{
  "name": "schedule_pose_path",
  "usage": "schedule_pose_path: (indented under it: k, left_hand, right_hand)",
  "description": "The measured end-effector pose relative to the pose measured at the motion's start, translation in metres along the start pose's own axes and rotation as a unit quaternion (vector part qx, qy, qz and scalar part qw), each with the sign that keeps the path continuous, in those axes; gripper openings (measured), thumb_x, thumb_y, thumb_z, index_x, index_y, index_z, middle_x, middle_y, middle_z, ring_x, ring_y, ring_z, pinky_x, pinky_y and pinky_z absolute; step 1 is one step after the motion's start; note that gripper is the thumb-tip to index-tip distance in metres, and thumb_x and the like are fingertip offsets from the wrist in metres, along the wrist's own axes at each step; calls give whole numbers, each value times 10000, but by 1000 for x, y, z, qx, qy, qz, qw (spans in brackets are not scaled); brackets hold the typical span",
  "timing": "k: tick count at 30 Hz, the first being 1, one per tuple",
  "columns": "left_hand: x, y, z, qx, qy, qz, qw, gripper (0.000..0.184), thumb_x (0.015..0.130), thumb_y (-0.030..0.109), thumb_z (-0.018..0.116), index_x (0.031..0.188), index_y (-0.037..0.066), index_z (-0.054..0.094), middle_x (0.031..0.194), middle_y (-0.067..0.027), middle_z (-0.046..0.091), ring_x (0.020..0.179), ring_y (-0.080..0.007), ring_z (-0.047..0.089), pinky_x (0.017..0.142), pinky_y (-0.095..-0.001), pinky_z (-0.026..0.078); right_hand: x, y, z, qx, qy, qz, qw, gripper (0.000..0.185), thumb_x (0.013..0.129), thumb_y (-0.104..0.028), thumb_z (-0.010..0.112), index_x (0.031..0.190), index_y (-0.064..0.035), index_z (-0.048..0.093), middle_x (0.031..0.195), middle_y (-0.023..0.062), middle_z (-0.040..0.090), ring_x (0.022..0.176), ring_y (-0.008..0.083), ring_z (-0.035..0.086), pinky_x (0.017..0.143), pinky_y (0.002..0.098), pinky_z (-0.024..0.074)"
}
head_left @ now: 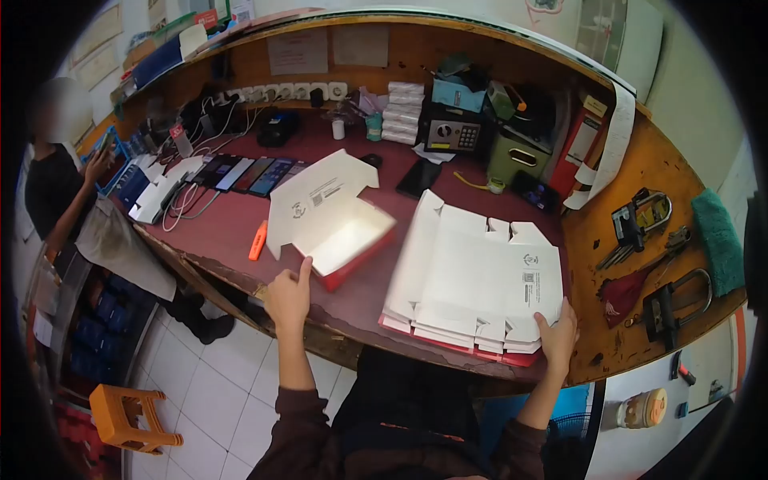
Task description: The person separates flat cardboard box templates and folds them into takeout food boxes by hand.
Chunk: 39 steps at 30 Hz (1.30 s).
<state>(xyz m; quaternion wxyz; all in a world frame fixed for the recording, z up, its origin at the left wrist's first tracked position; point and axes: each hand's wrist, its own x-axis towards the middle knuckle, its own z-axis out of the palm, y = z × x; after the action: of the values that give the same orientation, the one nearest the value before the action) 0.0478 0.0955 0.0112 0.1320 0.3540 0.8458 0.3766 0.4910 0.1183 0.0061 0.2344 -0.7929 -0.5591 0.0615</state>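
Observation:
A partly folded white cardboard box (344, 236) with a red outside stands on the dark red tabletop, its printed lid flap raised. My left hand (288, 300) is at its near left corner, thumb extended and apart from the other fingers, which are partly hidden. To the right lies a stack of flat, unfolded box blanks (472, 276), white on top with red showing at the lower edge. My right hand (558, 334) grips the right edge of the stack, thumb over the top blank and fingers along the side.
An orange highlighter (258, 240) lies left of the box. Behind are several phones (248, 176) with cables, a small safe (454, 134) and a tape measure (495, 186). Padlocks (676, 308) lie on the right ledge. A person (60, 188) stands at left, near an orange stool (132, 416).

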Motion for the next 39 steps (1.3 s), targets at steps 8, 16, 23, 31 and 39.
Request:
schedule_pose_path:
  k: [8,16,23,31,39]
  left_hand:
    - [-84,70,87,-13,-131,628,767,464,680,343,736,1024,62,601,1190,-119,554,1084,-297,523,893,-398,434]
    - [-57,95,107,91,-427,577,690,572,632,415,743,1081,83,621,1128,-95,582,1035,-286,552,831,-382,461]
    - [-71,96,100,113,-379,647,652,560,598,411,761,1050,103,639,974,-79,590,909,-284,580,770,-384,473]
    - [-96,91,88,132,-298,690,647,235,779,270,612,895,66,610,887,-95,588,824,-283,598,658,-399,484]
    - [-60,134,43,-148,-257,554,778,140,895,128,504,877,20,591,766,-98,588,683,-208,585,620,-276,458]
  right_hand:
    - [-21,-48,-7,-17,128,-80,988,709,740,-222,691,1345,-58,359,1418,159,286,1352,332,190,1052,615,82]
    - [-76,-77,-31,230,46,-295,926,418,696,-73,679,1102,-39,583,1216,147,530,1178,325,461,1011,442,299]
    - [-100,-89,-16,382,-122,-383,833,237,723,-35,702,954,-20,650,959,105,650,856,225,637,722,284,509]
    - [-108,-91,-14,431,-170,-359,810,194,757,-22,682,951,-28,665,908,95,659,790,172,641,684,252,521]
    - [-115,-83,-6,465,-215,-338,789,179,794,-45,658,971,-16,663,875,91,666,739,129,630,617,237,506]
